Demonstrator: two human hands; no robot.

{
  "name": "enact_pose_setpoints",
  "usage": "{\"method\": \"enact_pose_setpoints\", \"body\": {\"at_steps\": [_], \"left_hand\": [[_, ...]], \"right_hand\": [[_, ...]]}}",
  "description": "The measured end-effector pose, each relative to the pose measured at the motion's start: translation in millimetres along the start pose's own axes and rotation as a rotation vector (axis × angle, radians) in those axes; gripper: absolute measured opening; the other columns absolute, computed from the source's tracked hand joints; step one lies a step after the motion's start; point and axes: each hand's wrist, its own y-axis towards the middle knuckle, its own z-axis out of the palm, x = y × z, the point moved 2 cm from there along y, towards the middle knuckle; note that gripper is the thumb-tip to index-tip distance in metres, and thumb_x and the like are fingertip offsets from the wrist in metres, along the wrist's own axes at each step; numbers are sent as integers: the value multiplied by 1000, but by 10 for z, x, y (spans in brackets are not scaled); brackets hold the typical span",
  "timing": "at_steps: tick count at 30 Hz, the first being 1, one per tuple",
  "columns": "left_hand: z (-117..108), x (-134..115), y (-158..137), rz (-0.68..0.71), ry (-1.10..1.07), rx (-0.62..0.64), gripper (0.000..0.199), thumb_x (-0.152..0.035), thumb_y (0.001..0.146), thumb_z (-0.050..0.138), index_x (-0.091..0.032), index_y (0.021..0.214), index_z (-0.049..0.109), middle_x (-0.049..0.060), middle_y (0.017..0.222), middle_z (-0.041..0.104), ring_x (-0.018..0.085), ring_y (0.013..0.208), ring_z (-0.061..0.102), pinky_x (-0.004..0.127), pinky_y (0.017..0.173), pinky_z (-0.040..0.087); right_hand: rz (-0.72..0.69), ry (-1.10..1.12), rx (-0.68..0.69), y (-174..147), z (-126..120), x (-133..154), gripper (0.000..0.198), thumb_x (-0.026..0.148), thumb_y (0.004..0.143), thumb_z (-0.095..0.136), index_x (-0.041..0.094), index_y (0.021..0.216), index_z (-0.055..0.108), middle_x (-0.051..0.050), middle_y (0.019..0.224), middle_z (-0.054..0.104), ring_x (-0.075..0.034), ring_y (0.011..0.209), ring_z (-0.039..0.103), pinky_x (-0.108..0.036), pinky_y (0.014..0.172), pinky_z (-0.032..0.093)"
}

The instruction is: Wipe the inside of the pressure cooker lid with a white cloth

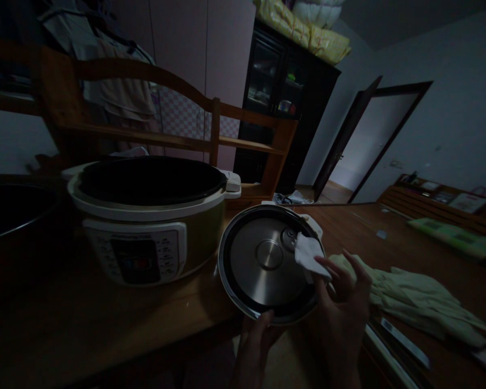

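A round cooker lid (247, 270) is tilted up with its metal inner face and dark sealing ring toward me. My left hand (256, 343) grips its lower rim, thumb on the near edge. Pinched between the fingers of my right hand (344, 302) is a folded white tissue (308, 252), which lies against the right part of the lid beside a small round valve. To the left of the lid stands an electric cooker (204, 232), green and white, uncovered, with a control panel on its front. Its inside looks dark.
A dark pot (16, 216) sits at the far left of the wooden table (178, 313). Pale green cloth (413, 297) and a narrow white box (405, 342) lie to the right. Behind the table rises a wooden shelf frame (214, 132).
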Motion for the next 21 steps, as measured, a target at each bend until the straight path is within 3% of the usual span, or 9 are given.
{"method": "enact_pose_setpoints", "body": {"at_steps": [4, 8, 12, 16, 21], "left_hand": [[50, -39, -38, 17, 5, -10, 72, -29, 69, 81, -26, 136, 57, 10, 131, 67, 32, 125, 60, 45, 101, 52], [54, -38, -42, 30, 4, -19, 72, -29, 65, 83, -25, 134, 60, 10, 131, 66, 33, 126, 59, 44, 101, 52], [26, 6, -24, 16, -16, -40, 68, -29, 65, 83, -25, 130, 62, 9, 129, 68, 32, 123, 61, 44, 103, 51], [6, 40, 6, -4, -36, -59, 66, -28, 63, 84, -24, 126, 65, 8, 121, 72, 30, 117, 65, 44, 107, 48], [-36, 65, 48, -18, -44, -48, 59, -26, 62, 84, -23, 118, 70, 7, 113, 74, 30, 113, 67, 43, 105, 50]], "right_hand": [[-161, -178, 56, 23, -37, 14, 17, 28, 92, 61, 22, 105, 71, -8, 116, 71, -25, 112, 65, -42, 100, 47], [-174, -211, 43, 30, -73, -6, 19, 26, 94, 56, 21, 107, 69, -9, 118, 71, -25, 113, 65, -44, 102, 47], [-325, -338, 75, 23, -49, -39, 21, 22, 95, 55, 22, 113, 65, -8, 127, 68, -25, 120, 63, -43, 105, 46], [-419, -377, 285, 8, 115, -146, 22, 18, 97, 51, 23, 114, 63, -9, 138, 61, -24, 132, 55, -43, 109, 47], [-369, -242, 624, -121, 389, -251, 26, 15, 99, 46, 23, 114, 65, -9, 140, 61, -24, 137, 51, -43, 110, 48]]}}
